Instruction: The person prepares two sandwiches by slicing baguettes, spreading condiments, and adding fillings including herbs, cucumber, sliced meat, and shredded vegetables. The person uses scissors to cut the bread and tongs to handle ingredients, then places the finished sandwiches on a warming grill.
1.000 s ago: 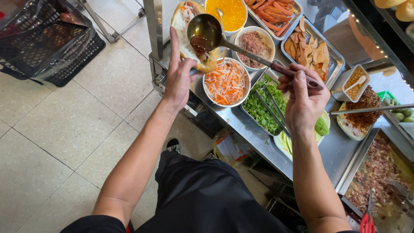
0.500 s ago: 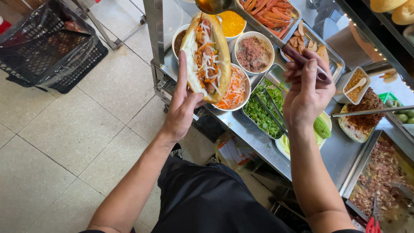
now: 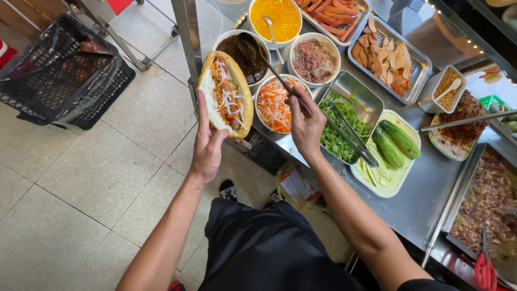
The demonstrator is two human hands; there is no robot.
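A person holds a filled sandwich (image 3: 226,94) over the edge of a steel food counter (image 3: 425,188).

The left hand (image 3: 207,145) cups the open baguette from below, fingers curled around it. The right hand (image 3: 306,121) is closed on a ladle handle (image 3: 269,62), its bowl resting in a white bowl of dark sauce (image 3: 239,51). Just beside sit shredded carrot salad (image 3: 273,102), a tray of green herbs (image 3: 344,121) and whole cucumbers (image 3: 396,143). A black plastic crate (image 3: 59,75) stands on the tiled floor.

Sandwich stall: steel counter (image 3: 425,199), filling bowls (image 3: 314,60)
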